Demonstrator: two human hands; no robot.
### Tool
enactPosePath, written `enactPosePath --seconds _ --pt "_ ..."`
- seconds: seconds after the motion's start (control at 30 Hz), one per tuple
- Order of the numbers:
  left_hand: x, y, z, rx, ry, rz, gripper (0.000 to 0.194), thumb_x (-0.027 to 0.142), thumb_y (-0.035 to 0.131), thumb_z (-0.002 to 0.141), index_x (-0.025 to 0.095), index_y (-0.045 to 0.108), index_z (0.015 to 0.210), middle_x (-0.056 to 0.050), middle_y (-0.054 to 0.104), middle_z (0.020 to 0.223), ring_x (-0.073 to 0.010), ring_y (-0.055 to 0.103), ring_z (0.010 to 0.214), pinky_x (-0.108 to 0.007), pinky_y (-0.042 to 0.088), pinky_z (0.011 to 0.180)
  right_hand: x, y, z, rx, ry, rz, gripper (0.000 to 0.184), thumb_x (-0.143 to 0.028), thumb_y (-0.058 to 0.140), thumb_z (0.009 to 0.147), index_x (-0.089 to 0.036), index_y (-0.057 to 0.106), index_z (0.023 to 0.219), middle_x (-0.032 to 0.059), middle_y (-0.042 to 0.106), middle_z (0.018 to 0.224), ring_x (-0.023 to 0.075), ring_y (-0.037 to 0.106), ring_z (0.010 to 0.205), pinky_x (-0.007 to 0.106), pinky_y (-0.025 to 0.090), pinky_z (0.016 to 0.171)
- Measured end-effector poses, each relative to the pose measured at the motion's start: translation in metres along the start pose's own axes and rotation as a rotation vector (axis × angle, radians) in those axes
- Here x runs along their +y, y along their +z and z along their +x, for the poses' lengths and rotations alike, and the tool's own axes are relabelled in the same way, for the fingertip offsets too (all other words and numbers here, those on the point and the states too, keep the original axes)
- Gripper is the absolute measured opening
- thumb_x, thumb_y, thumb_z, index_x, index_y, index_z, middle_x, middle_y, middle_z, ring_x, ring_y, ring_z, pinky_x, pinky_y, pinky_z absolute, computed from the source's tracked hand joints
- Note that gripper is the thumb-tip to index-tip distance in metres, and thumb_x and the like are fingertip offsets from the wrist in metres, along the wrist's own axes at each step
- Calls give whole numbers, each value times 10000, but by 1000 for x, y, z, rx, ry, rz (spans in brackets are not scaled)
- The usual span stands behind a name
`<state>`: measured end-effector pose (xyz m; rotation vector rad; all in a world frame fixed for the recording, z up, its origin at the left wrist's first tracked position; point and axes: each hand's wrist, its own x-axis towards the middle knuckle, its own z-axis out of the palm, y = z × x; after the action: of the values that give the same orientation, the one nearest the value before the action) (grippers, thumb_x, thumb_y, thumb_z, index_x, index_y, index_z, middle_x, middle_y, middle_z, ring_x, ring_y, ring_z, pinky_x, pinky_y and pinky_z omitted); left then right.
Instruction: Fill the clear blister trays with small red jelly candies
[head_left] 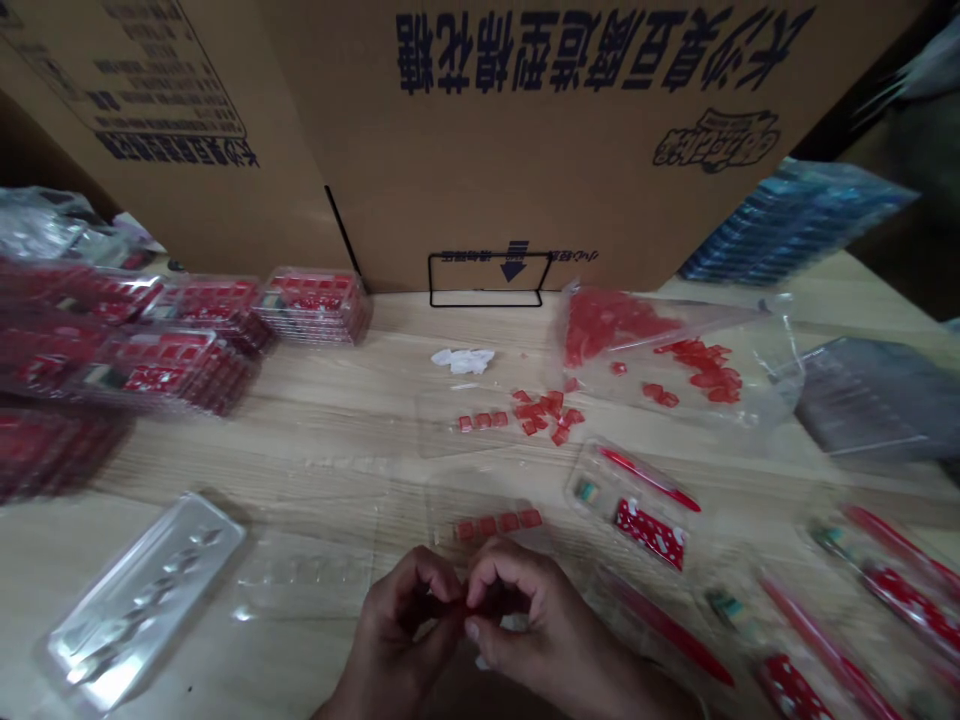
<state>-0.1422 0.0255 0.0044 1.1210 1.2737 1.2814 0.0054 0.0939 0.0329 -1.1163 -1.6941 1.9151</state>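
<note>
My left hand (409,635) and my right hand (529,615) meet at the front middle of the table, fingertips pinched together. Between them shows a small red piece (459,607), mostly hidden by the fingers. Just beyond lies a clear plastic tray with a row of red square pieces (499,523) in it. Farther back, a similar tray holds another row of red squares (482,420). Loose red pieces (551,412) are heaped at its right. To the right of my hands sits a clear tray (577,462) with a red pen (651,478) and a polka-dot red packet (651,532).
Stacks of filled trays (311,305) line the left. A shiny stack of clear trays (142,605) lies front left. More pen trays (795,620) spread at right. A bag of red pieces (622,330), white scraps (463,360) and a black wire stand (487,303) sit before a cardboard box (525,170).
</note>
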Motion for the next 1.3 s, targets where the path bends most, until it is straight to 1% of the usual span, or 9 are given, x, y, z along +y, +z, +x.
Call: enactPosePath --seconds 0.13,0.33,0.47,0.67,0.8,0.87,1.1,1.2,1.3 --pt "-1 -13 4 -65 243 313 154 59 573 775 208 551 742 16 615 717 -101 606 654 -169 480 593 1 -3 6 -65 -47 -156 163 -25 588 636 -175 536 669 -49 520 646 89 480 596 187 373 538" --pt "6 -39 27 98 166 651 286 69 579 725 227 614 961 9 677 809 -132 640 694 -217 524 624 7 -15 48 -184 -518 -855 130 -34 544 815 -153 562 765 24 573 830 135 524 759 241 423 671" --pt "2 -40 36 -26 181 683 265 82 521 760 228 634 950 -9 700 870 -149 665 769 -242 538 685 11 -11 59 -253 -601 -1054 100 -120 515 898 -161 573 827 23 592 885 147 525 796 252 439 696" --pt "-23 -36 41 -99 187 773 173 164 534 816 226 654 925 -5 692 797 -158 657 704 -243 527 625 12 -31 58 -165 -596 -913 95 -87 588 843 -166 620 802 12 643 830 136 579 780 225 442 701" --pt "-26 -36 45 -189 249 807 256 149 493 846 252 678 991 -23 696 871 -169 657 772 -263 533 677 -9 -88 70 257 -442 -937 155 -62 548 852 -171 643 798 27 653 818 140 594 772 232 433 703" --pt "-22 -36 48 -199 243 833 238 145 490 844 237 683 948 -33 686 848 -178 649 766 -276 532 674 -19 -114 84 358 -335 -1069 179 -58 530 854 -172 664 823 46 663 869 150 603 788 238 424 701" --pt "-4 -36 52 -283 155 804 168 149 519 821 218 672 830 -53 672 851 -173 650 768 -266 535 673 -26 -146 141 245 -241 -1205 153 -48 616 750 -185 681 730 18 686 784 145 621 738 205 394 630" --pt "7 -33 57 -135 159 697 155 208 583 796 227 678 918 -68 683 968 -187 661 855 -275 544 721 -27 -146 134 252 -261 -1176 144 -65 593 774 -180 676 800 20 691 829 142 623 739 205 398 627" --pt "17 -22 70 -26 81 561 145 243 589 785 212 666 905 -41 699 851 -169 660 742 -262 538 636 -33 -141 117 305 -307 -1126 156 -92 543 829 -177 663 881 33 687 901 137 623 791 205 412 671"
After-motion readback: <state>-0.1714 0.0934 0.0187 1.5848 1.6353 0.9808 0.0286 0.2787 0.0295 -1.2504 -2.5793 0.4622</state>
